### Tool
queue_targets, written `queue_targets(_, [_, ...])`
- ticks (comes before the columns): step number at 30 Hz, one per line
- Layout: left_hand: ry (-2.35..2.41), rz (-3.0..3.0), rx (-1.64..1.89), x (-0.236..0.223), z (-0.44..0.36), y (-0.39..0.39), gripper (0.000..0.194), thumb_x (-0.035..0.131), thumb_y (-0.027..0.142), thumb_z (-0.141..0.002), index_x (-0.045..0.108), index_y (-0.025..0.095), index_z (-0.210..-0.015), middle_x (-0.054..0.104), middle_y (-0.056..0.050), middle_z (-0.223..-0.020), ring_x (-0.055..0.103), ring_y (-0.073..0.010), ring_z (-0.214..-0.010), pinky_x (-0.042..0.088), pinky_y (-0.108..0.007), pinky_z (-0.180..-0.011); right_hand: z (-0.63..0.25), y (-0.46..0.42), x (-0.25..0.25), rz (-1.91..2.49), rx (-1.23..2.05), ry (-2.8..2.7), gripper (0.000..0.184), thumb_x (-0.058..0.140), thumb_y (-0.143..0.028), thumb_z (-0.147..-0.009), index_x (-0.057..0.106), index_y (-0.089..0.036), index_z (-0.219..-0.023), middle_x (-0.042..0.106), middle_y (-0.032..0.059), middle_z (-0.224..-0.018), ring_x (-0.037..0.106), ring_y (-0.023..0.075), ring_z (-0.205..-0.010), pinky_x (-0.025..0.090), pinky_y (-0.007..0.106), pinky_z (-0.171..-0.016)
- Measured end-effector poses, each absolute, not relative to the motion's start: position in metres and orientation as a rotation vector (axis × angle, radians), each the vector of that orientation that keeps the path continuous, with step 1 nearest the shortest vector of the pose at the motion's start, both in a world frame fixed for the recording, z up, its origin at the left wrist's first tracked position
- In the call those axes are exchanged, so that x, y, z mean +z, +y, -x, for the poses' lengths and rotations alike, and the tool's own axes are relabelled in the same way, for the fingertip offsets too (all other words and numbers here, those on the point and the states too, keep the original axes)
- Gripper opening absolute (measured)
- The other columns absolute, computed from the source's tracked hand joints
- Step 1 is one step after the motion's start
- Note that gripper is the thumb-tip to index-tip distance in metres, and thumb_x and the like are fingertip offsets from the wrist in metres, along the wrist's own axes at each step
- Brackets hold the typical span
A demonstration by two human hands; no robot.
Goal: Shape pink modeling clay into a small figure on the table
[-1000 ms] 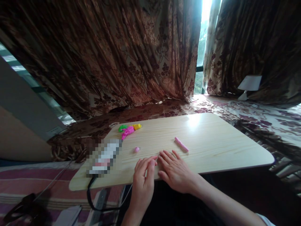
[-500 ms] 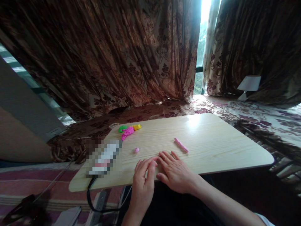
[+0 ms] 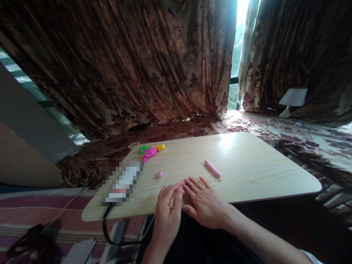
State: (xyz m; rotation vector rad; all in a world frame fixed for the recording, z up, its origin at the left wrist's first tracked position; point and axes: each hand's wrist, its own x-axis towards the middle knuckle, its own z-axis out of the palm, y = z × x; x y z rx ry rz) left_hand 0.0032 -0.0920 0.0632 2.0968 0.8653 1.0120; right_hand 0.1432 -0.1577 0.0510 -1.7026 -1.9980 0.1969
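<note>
Patterned curtains [image 3: 137, 62] hang across the far side of the room, above a pale wooden counter [image 3: 261, 168] set near the person. On it, a pink roll [image 3: 212, 169] lies to the far right of the hands, its long axis slanting from far left to near right, so that its near end points to the right of the right hand [image 3: 205, 202]. That hand is the nearer of the 2, with the roll just beyond its fingers and apart from them. Palm down and fingers extended, its grip looks released, though whatever may lie beneath is hidden. Beside it, the left hand [image 3: 168, 209] has its fingers loosely bent and the thumb close to them; I cannot tell whether its grip pinches anything. Far and slightly left of the left hand sits a small pink ball [image 3: 160, 174], near it but not touching. Counted out, the counter carries 1 roll, 1 ball and 3 coloured lumps bunched at the far left: 1 green lump [image 3: 143, 149], 1 magenta lump [image 3: 150, 154] and 1 yellow lump [image 3: 161, 147]. Near them, at the left, lies 1 pixelated object [image 3: 123, 183], and 1 white lamp [image 3: 293, 97] stands off the counter at far right.
</note>
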Motion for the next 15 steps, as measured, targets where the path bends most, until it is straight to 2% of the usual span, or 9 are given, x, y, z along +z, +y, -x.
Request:
queue_targets(5, [0.904, -2.113, 1.082, 0.065, 0.004, -0.085, 0.027, 0.045, 0.031, -0.089, 0.061, 0.022, -0.108, 0.063, -0.006, -0.111, 0.057, -0.0213, -0.103, 0.039, -0.035, -0.094, -0.173, -0.110, 0.054, 1.713, 0.286, -1.808, 0.047, 0.047, -0.036, -0.089, 0.049, -0.013, -0.130, 0.035, 0.0154, -0.143, 0.023, 0.0328, -0.134, 0.009, 0.054, -0.108])
queue_targets(10, [0.863, -2.161, 1.146, 0.057, 0.002, -0.077, 0.021, 0.048, 0.027, -0.087, 0.063, 0.021, -0.101, 0.062, -0.006, -0.103, 0.056, -0.0205, -0.101, 0.041, -0.034, -0.092, -0.196, -0.102, 0.070, 1.594, 0.429, -1.632, 0.042, 0.028, -0.041, -0.097, 0.051, -0.023, -0.128, 0.053, 0.0041, -0.131, 0.043, 0.0208, -0.125, 0.025, 0.042, -0.108])
queue_targets(12, [0.827, -2.252, 1.132, 0.057, -0.006, -0.077, 0.022, 0.049, 0.025, -0.086, 0.064, 0.021, -0.101, 0.062, -0.006, -0.101, 0.056, -0.0210, -0.100, 0.041, -0.036, -0.092, -0.204, -0.112, 0.076, 1.544, 0.459, -1.529, 0.044, 0.025, -0.042, -0.097, 0.052, -0.024, -0.127, 0.055, 0.0036, -0.130, 0.046, 0.0195, -0.123, 0.030, 0.040, -0.107])
queue_targets(15, [0.760, -2.462, 1.006, 0.063, -0.024, -0.081, 0.024, 0.051, 0.023, -0.084, 0.065, 0.023, -0.104, 0.061, -0.006, -0.101, 0.054, -0.0224, -0.099, 0.039, -0.040, -0.092, -0.213, -0.137, 0.080, 1.484, 0.472, -1.407, 0.040, 0.032, -0.041, -0.096, 0.056, -0.023, -0.122, 0.057, 0.0059, -0.127, 0.050, 0.0204, -0.118, 0.037, 0.039, -0.102])
